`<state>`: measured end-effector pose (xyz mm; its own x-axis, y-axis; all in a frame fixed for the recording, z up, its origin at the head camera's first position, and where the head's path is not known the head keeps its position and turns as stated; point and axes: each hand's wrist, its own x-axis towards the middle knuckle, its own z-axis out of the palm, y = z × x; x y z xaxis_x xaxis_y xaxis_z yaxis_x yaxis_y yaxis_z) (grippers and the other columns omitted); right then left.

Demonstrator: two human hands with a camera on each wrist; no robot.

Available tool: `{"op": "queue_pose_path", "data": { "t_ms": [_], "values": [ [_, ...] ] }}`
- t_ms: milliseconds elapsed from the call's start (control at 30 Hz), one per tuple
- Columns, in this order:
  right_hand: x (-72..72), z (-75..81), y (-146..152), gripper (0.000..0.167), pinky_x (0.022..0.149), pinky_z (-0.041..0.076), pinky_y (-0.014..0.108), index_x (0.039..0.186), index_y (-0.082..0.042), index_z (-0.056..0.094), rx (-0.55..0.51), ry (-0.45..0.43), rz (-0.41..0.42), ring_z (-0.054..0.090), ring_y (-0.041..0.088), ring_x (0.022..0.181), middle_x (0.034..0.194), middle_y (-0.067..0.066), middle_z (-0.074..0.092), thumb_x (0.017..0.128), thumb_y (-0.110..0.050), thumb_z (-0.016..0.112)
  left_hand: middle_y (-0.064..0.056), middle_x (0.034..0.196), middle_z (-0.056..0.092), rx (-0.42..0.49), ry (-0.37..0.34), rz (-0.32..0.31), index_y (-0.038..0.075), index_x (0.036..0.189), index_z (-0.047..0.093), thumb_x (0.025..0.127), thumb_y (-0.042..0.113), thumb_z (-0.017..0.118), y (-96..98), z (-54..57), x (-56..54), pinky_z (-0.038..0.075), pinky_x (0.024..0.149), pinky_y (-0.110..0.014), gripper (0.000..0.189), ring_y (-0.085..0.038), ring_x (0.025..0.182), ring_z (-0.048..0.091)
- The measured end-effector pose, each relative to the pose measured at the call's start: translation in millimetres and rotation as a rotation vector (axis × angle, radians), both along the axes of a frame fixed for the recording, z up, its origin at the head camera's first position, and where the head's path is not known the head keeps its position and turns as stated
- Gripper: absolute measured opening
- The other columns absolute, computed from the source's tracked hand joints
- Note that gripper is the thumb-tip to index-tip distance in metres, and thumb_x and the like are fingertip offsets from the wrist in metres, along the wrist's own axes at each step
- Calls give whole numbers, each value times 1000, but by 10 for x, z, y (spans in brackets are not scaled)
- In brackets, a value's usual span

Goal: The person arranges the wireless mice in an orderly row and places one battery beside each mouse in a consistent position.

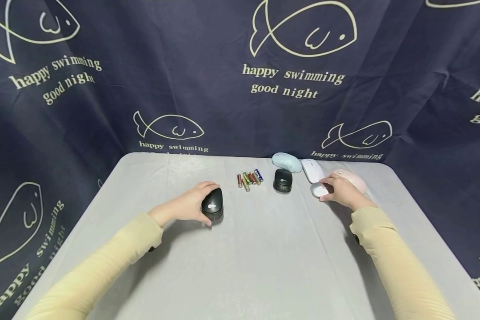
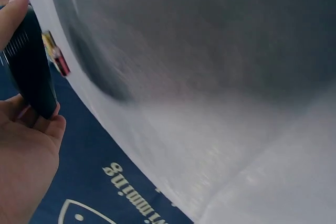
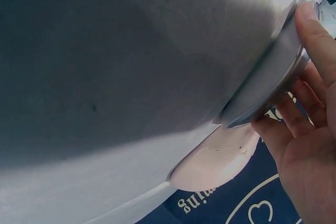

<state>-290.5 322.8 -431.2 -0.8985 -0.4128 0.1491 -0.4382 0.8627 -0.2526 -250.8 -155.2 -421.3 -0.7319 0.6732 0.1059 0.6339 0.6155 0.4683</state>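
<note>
A black computer mouse (image 1: 212,205) is in my left hand (image 1: 192,203), gripped between the thumb at its near side and the fingers at its far side. In the left wrist view the same black mouse (image 2: 32,59) stands edge-on between thumb and fingertips. On the right, my right hand (image 1: 342,191) holds a white mouse (image 1: 318,190) by its sides. The right wrist view has this mouse (image 3: 270,77) with the thumb on one side and fingers on the other. Just beyond that hand lies a pink mouse (image 1: 353,180), partly covered by it in the head view.
Several small batteries (image 1: 249,178) lie in a cluster at the table's back middle. A second black mouse (image 1: 282,180), a light blue mouse (image 1: 286,162) and another white mouse (image 1: 312,170) sit right of them. Dark blue printed fabric (image 1: 224,89) hangs behind the pale-covered table (image 1: 264,262).
</note>
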Motion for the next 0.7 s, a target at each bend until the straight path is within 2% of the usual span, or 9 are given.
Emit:
{"op": "queue_pose_path", "data": {
  "t_ms": [200, 400, 700],
  "values": [
    [-14, 8, 15, 60, 93, 41, 52, 113, 10, 61, 11, -10, -3, 55, 41, 103, 108, 27, 59, 66, -18, 84, -23, 142, 37, -2, -39, -6, -8, 140, 35, 55, 25, 92, -65, -34, -147, 33, 108, -46, 108, -34, 130, 37],
    [-9, 6, 10, 60, 93, 41, 52, 114, 10, 61, 12, -16, -7, 54, 41, 104, 109, 26, 59, 66, -18, 85, -24, 140, 38, -13, -63, -27, -9, 138, 35, 56, 25, 91, -68, -33, -222, 34, 106, -48, 106, -37, 129, 38],
    [-13, 8, 10, 59, 92, 42, 52, 113, 10, 61, 1, -13, -3, 55, 41, 102, 107, 26, 59, 65, -17, 85, -23, 143, 36, -33, -89, -49, -8, 141, 33, 57, 27, 91, -87, -117, -346, 33, 107, -46, 107, -35, 130, 38]
  ]
}}
